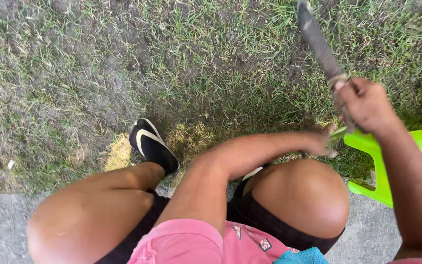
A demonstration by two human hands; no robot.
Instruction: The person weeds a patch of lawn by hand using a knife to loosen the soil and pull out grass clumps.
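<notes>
Head view: right hand (365, 105) closed on machete (318, 41) handle, blade over grass (74, 73). Left hand (323, 142) pinches a green strip (338, 134) beside the knee. Advisable: cut away from fingers.

Lighting: bright daylight, outdoors, even over most of the frame. Shadow: a broad soft patch on the grass (211, 105) just left of the left hand (321, 142); 1 sunlit yellow spot further left, beside the sandal (153, 146). Glare: mild sheen on the knee below the left hand, and on the green plastic chair (406, 146) under the right hand (365, 105). Blur: the long blade (318, 41) above the right hand is slightly soft. Focus: grass sharp. Distortion: wide-angle stretch at the edges.
</notes>
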